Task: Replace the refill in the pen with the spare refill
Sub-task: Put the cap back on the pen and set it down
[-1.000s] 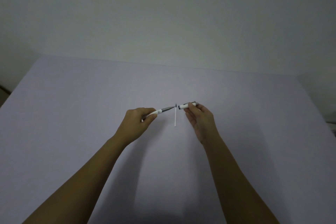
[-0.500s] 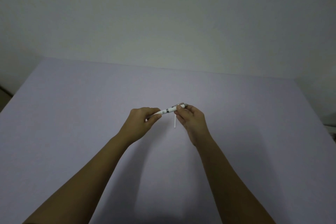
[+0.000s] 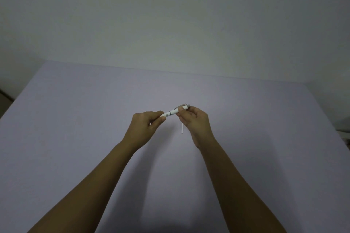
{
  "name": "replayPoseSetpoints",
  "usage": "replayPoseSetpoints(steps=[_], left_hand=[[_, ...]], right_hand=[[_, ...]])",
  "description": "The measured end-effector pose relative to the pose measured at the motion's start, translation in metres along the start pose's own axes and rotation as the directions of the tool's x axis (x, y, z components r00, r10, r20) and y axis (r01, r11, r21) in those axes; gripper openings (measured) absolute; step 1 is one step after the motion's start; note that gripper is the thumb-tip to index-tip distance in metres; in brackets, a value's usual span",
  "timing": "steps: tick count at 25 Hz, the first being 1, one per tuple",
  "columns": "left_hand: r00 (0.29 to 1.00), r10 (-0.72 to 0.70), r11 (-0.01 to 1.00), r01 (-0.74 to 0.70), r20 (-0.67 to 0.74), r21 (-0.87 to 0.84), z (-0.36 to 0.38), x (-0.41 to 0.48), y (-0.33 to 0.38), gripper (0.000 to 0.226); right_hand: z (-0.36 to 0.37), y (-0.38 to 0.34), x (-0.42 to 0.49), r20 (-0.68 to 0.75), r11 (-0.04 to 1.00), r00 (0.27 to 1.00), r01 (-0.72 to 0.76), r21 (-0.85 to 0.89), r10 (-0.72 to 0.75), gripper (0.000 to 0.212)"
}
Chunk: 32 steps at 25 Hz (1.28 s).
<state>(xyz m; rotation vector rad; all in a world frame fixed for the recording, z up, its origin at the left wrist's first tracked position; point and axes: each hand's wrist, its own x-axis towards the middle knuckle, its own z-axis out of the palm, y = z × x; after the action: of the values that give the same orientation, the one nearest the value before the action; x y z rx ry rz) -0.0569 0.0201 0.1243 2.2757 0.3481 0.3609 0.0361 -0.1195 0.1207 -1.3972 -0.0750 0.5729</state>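
Note:
A white pen (image 3: pixel 172 112) with a silver band and clip is held level above the table, its two halves joined. My left hand (image 3: pixel 144 125) pinches its left end between thumb and fingers. My right hand (image 3: pixel 195 121) grips its right, clip end. A thin white refill (image 3: pixel 182 128) lies on the table just below the pen, partly hidden behind my right hand's fingers.
The pale lilac table (image 3: pixel 75 119) spreads wide on all sides. Its far edge meets a plain white wall (image 3: pixel 170 24). Some dim object shows at the right edge (image 3: pixel 343 130).
The two pen halves were apart, with the refill tip sticking out of the left one. My hands have come together and the halves are now joined into one pen.

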Motion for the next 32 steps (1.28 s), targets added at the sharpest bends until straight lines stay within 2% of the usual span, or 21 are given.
replayPoseSetpoints(steps=[7,13,15,17,21,24,26,29,32], left_hand=[[0.995,0.003,0.996,-0.012,0.099,0.093,0.005,0.003,-0.004,0.034],[0.975,-0.105,0.988,0.08,0.196,0.129,0.033,0.011,-0.019,0.024],[0.955,-0.2,0.978,0.18,0.217,0.108,0.047,0.013,-0.029,0.029],[0.93,-0.299,0.954,0.289,0.213,0.079,0.065,0.018,-0.044,0.03],[0.879,-0.44,0.898,0.434,0.185,0.076,0.095,0.024,-0.061,0.031],[0.875,-0.463,0.886,0.457,0.138,0.073,0.116,0.032,-0.069,0.033],[0.884,-0.454,0.89,0.445,0.108,0.096,0.126,0.035,-0.072,0.031],[0.892,-0.447,0.889,0.434,0.067,0.147,0.135,0.038,-0.074,0.031],[0.906,-0.421,0.896,0.407,0.044,0.18,0.14,0.039,-0.072,0.03]], right_hand=[[-0.003,-0.001,0.009,-0.013,0.99,1.0,0.012,-0.14,-0.014,0.006],[-0.016,0.019,0.03,-0.008,0.942,1.0,0.013,-0.335,-0.017,0.009],[-0.026,0.034,0.038,-0.055,0.836,0.997,0.016,-0.548,-0.055,0.026],[-0.035,0.054,0.046,-0.065,0.655,0.992,0.02,-0.755,-0.106,0.034],[-0.049,0.1,0.044,0.013,0.42,1.0,0.01,-0.907,0.005,0.047],[-0.06,0.128,0.046,0.049,0.229,0.997,0.034,-0.973,0.06,0.052],[-0.065,0.137,0.045,0.074,0.173,0.997,0.067,-0.983,0.034,0.057],[-0.07,0.149,0.044,0.096,0.142,0.995,0.098,-0.985,-0.025,0.069],[-0.071,0.155,0.045,0.084,0.138,0.994,0.093,-0.986,-0.072,0.066]])
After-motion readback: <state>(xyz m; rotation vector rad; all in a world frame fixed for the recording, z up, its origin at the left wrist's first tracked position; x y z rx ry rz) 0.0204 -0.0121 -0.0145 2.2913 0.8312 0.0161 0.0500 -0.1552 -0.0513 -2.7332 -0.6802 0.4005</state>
